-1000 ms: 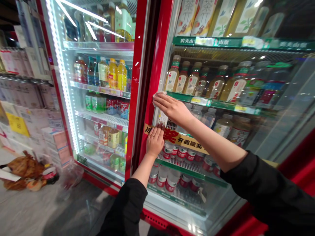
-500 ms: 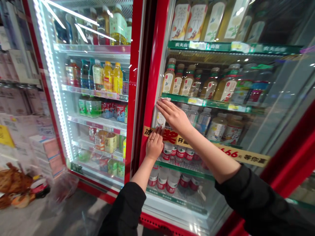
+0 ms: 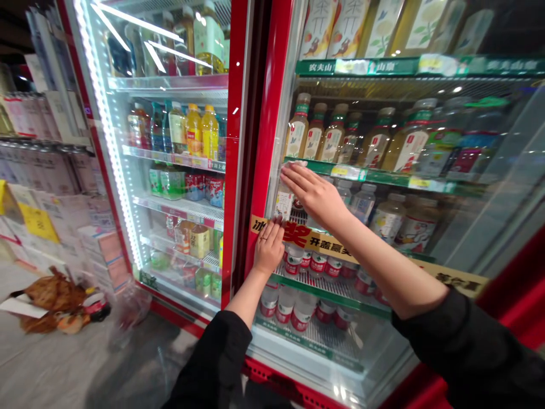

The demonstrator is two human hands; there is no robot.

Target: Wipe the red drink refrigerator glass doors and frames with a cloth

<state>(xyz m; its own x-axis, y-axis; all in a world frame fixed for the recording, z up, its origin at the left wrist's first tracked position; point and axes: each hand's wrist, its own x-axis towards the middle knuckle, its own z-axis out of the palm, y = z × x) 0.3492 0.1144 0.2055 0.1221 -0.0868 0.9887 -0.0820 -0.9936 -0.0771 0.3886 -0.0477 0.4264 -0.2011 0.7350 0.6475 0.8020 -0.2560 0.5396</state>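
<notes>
My right hand (image 3: 317,193) is laid against the glass door (image 3: 272,187) of the right-hand drinks cooler, fingers stretched and together. A white, thin tissue (image 3: 298,163) or cloth shows at its fingertips, pressed between hand and glass. Lower and to the left, my left hand (image 3: 269,244) rests flat on the same door, fingers extended, with a ring on one finger. Its fingers lie over a beige banner sticker (image 3: 327,243) with red and black characters stuck across the glass. The left hand holds nothing that I can see.
Behind the door are shelves of tea bottles (image 3: 332,133) and red-labelled water bottles (image 3: 293,261). A second lit cooler (image 3: 179,170) stands to the left, split off by red frames. Boxes (image 3: 102,255), a brown bag (image 3: 55,295) and a clear plastic bag (image 3: 131,307) are on the floor side.
The view has shifted slightly, so the coolers sit a little further right. The right hand has shifted a little right in view with the tissue; the left stays on the banner.
</notes>
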